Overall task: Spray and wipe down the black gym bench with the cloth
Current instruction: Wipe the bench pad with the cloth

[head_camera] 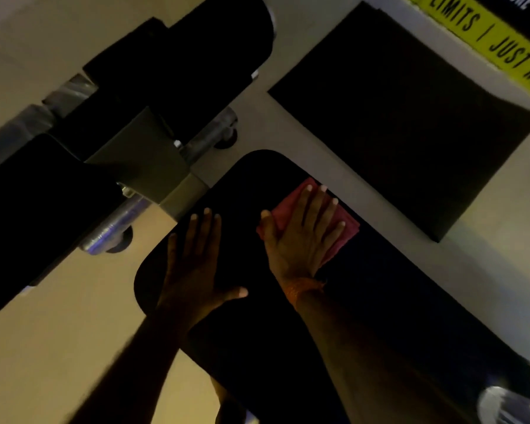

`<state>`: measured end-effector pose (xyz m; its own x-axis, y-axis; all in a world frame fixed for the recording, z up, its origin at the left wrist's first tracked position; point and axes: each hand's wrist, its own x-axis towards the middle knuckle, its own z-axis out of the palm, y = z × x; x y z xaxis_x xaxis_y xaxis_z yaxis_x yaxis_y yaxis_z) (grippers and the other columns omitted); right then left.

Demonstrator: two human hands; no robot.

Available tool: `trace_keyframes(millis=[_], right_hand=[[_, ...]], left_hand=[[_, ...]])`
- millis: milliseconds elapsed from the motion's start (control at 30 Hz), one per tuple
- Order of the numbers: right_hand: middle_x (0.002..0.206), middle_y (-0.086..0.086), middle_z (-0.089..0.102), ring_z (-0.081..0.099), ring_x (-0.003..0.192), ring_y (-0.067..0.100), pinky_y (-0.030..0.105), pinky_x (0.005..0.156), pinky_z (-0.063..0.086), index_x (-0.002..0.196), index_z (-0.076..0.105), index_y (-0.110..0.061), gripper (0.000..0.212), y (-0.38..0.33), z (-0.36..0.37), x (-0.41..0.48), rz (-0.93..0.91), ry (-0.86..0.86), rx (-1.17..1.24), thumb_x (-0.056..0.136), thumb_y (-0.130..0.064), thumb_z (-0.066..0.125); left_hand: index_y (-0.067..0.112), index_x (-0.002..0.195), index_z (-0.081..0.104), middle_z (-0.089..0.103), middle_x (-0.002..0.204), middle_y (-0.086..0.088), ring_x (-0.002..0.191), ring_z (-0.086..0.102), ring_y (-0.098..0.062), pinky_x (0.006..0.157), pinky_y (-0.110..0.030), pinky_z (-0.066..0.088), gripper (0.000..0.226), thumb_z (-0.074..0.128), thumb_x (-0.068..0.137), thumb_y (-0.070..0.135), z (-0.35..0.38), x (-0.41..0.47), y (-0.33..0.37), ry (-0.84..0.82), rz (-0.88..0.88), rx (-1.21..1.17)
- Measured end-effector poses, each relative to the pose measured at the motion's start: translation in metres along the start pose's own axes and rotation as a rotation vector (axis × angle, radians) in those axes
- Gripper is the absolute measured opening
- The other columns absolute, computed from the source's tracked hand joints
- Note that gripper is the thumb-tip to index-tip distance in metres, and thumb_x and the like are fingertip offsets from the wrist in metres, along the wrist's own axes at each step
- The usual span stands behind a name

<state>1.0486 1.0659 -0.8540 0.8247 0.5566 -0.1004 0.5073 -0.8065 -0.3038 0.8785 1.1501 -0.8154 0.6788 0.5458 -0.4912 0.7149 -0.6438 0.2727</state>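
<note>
1. The right hand (300,234) lies flat with its fingers spread wide on the pink cloth (285,208). It presses rather than grips, most likely so the whole palm pushes the cloth across the surface.
2. The left hand (193,264) is also open and flat, holding nothing. It rests bare on the black bench (257,185) beside the cloth, probably to steady the person as they lean over.
3. The cloth sits near the rounded far end of the bench, toward its right edge, so that end seems to be the part being wiped now.
4. No spray bottle is in view, and with both hands free of one, this looks like the wiping step.
5. Beyond the bench are a grey metal frame (153,166) with more black pads, a dark floor mat (404,117), and a yellow lettered strip (502,47).
</note>
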Motion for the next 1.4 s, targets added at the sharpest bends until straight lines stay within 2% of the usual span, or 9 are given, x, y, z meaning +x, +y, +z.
trace_keyframes(millis=[267, 433, 567, 733, 900, 1033, 1200, 1333, 1400], right_hand=[[0.174, 0.004, 0.006, 0.002, 0.16, 0.035, 0.066, 0.124, 0.008, 0.165, 0.016, -0.028, 0.062, 0.005, -0.005, 0.048, -0.607, -0.119, -0.127, 0.107, -0.05, 0.025], [0.173, 0.003, 0.01, 0.005, 0.16, 0.035, 0.065, 0.125, 0.007, 0.164, 0.018, -0.029, 0.06, -0.022, 0.001, 0.068, -0.428, -0.073, -0.066, 0.107, -0.048, 0.025], [0.173, -0.001, 0.012, 0.007, 0.16, 0.031, 0.065, 0.123, 0.009, 0.163, 0.021, -0.033, 0.059, 0.004, -0.011, 0.064, -0.868, -0.174, -0.19, 0.106, -0.049, 0.025], [0.173, -0.001, 0.013, 0.004, 0.159, 0.035, 0.067, 0.124, 0.004, 0.163, 0.018, -0.032, 0.059, -0.027, -0.006, 0.084, -0.47, -0.147, -0.091, 0.107, -0.049, 0.023], [0.172, -0.002, 0.019, 0.016, 0.159, 0.03, 0.063, 0.124, 0.012, 0.163, 0.025, -0.031, 0.058, 0.021, -0.019, 0.06, -0.837, -0.155, -0.205, 0.106, -0.045, 0.028], [0.172, 0.001, 0.019, 0.012, 0.158, 0.035, 0.07, 0.121, 0.012, 0.164, 0.018, -0.03, 0.061, 0.008, -0.019, 0.067, -0.369, -0.116, -0.129, 0.105, -0.044, 0.025], [0.172, -0.002, 0.018, 0.012, 0.159, 0.031, 0.067, 0.123, 0.005, 0.163, 0.022, -0.029, 0.059, -0.008, -0.013, 0.064, -0.801, -0.148, -0.161, 0.107, -0.044, 0.024], [0.172, -0.004, 0.016, 0.006, 0.16, 0.033, 0.066, 0.124, 0.004, 0.164, 0.019, -0.03, 0.057, -0.029, -0.012, 0.076, -0.532, -0.133, -0.091, 0.109, -0.042, 0.025], [0.172, -0.001, 0.017, 0.005, 0.16, 0.034, 0.064, 0.125, -0.002, 0.164, 0.021, -0.028, 0.057, -0.033, -0.007, 0.062, -0.722, -0.188, -0.133, 0.109, -0.042, 0.028]], left_hand=[[0.018, 0.138, -0.05, -0.064, 0.14, -0.001, 0.132, -0.055, -0.028, 0.108, -0.056, -0.029, 0.163, 0.064, 0.05, 0.094, 0.0, 0.014, 0.015, -0.078, -0.04, -0.079], [0.021, 0.136, -0.053, -0.063, 0.14, 0.0, 0.136, -0.051, -0.028, 0.108, -0.055, -0.028, 0.165, 0.063, 0.047, 0.097, -0.002, 0.014, 0.016, -0.094, -0.058, -0.072], [0.022, 0.138, -0.052, -0.062, 0.142, 0.0, 0.139, -0.049, -0.029, 0.11, -0.057, -0.026, 0.165, 0.063, 0.045, 0.097, -0.005, 0.014, 0.018, -0.114, -0.067, -0.088], [0.025, 0.136, -0.054, -0.06, 0.145, 0.0, 0.142, -0.045, -0.029, 0.111, -0.058, -0.023, 0.166, 0.061, 0.042, 0.098, -0.004, 0.016, 0.017, -0.114, -0.07, -0.067], [0.023, 0.135, -0.054, -0.061, 0.143, 0.0, 0.142, -0.044, -0.029, 0.112, -0.057, -0.021, 0.166, 0.062, 0.044, 0.098, -0.006, 0.014, 0.019, -0.099, -0.08, -0.064], [0.022, 0.139, -0.051, -0.062, 0.142, 0.0, 0.141, -0.044, -0.029, 0.114, -0.057, -0.018, 0.166, 0.061, 0.042, 0.099, -0.001, 0.016, 0.016, -0.082, -0.063, -0.048], [0.022, 0.146, -0.042, -0.055, 0.148, -0.001, 0.145, -0.039, -0.029, 0.118, -0.062, -0.01, 0.166, 0.059, 0.041, 0.1, 0.005, 0.016, 0.016, -0.041, -0.065, -0.032], [0.023, 0.144, -0.045, -0.055, 0.148, 0.0, 0.146, -0.038, -0.028, 0.118, -0.061, -0.01, 0.165, 0.059, 0.041, 0.1, 0.007, 0.016, 0.016, -0.012, -0.067, -0.028], [0.025, 0.141, -0.048, -0.058, 0.145, 0.002, 0.145, -0.039, -0.026, 0.119, -0.06, -0.009, 0.164, 0.058, 0.041, 0.1, 0.007, 0.015, 0.015, -0.009, -0.072, -0.031]])
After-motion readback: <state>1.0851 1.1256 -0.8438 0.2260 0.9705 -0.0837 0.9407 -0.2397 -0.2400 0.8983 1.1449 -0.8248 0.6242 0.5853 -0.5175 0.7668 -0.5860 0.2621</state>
